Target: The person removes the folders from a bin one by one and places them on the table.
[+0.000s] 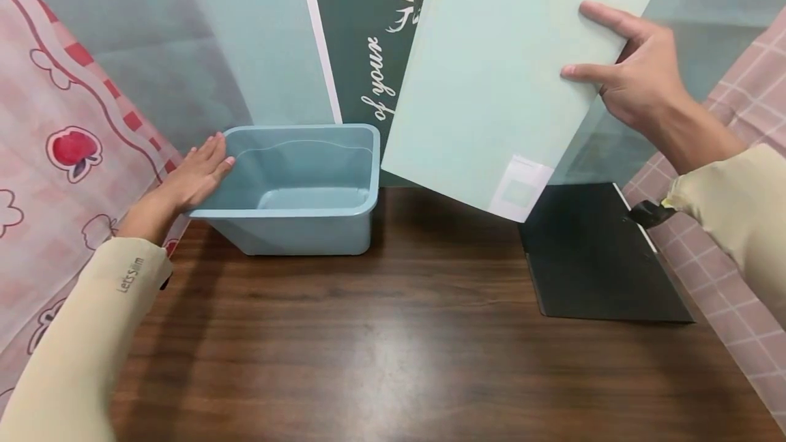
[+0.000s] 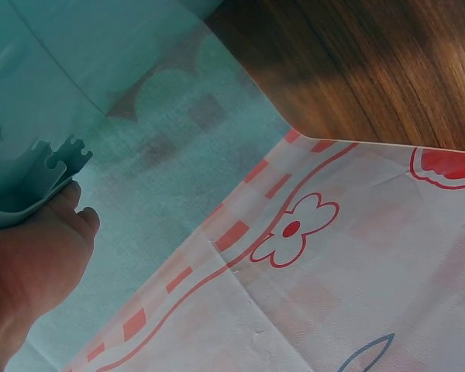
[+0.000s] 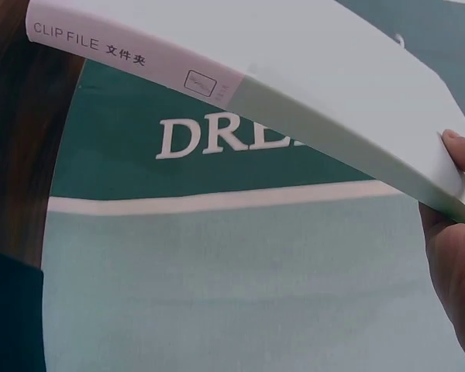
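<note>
A pale green clip file (image 1: pixel 503 80) is held up tilted above the table by my right hand (image 1: pixel 645 74), which grips it near its upper right edge. Its spine carries a pale label reading CLIP FILE in the right wrist view, where the file (image 3: pixel 310 93) crosses the top. My left hand (image 1: pixel 199 172) rests on the left rim of a blue-grey plastic bin (image 1: pixel 307 234), fingers laid out along it. Nothing lies in the visible part of the bin. In the left wrist view the left hand (image 2: pixel 43 248) touches the bin's edge; its fingers are partly hidden.
A black folder (image 1: pixel 602 258) lies flat at the right of the dark wooden table (image 1: pixel 381 333). A blue-green cloth (image 1: pixel 270 33) with white lettering hangs behind. Pink patterned cloth (image 1: pixel 80 108) borders the left side, and pink checked cloth (image 1: pixel 731 278) the right.
</note>
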### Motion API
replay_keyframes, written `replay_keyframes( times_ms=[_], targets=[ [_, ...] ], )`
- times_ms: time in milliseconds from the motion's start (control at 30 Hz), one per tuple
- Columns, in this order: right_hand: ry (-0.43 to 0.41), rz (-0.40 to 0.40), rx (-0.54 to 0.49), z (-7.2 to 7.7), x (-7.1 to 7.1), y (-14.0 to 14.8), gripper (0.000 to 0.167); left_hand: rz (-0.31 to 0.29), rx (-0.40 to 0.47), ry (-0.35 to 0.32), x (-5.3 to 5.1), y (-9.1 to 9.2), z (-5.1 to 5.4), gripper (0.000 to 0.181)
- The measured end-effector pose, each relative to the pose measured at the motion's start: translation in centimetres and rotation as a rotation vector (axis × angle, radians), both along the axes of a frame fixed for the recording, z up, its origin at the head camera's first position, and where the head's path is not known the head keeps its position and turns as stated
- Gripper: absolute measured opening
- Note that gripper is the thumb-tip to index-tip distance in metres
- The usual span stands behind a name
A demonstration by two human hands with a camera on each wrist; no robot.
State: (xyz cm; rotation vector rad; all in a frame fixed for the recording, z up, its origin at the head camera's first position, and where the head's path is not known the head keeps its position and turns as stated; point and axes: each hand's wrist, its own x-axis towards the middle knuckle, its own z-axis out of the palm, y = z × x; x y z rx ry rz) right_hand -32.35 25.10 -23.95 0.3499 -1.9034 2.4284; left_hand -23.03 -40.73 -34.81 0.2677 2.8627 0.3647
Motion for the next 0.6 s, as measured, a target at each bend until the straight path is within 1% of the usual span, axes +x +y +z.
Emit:
replay_keyframes(
  times_ms=[100, 233, 400, 500, 600],
  targets=[
    [-0.012, 0.009, -0.005, -0.4, 0.0, 0.5, 0.089, 0.0, -0.006, 0.007, 0.1, -0.2, 0.0, 0.074],
    [-0.06, 0.014, 0.024, -1.2, 0.0, 1.2, 0.089, 0.001, -0.009, 0.025, 0.0, -0.2, 0.2, 0.073],
    [-0.111, 0.017, 0.127, -2.6, 0.2, 1.8, 0.088, 0.005, -0.006, 0.017, 0.0, -0.1, 0.3, 0.073],
    [-0.113, 0.034, 0.162, -3.4, 0.3, 1.9, 0.086, 0.005, -0.004, 0.01, 0.2, -0.1, 0.4, 0.074],
    [-0.106, 0.064, 0.166, -3.9, 0.1, 1.5, 0.085, 0.009, 0.002, 0.014, 0.4, -0.3, 0.7, 0.074]
  ],
)
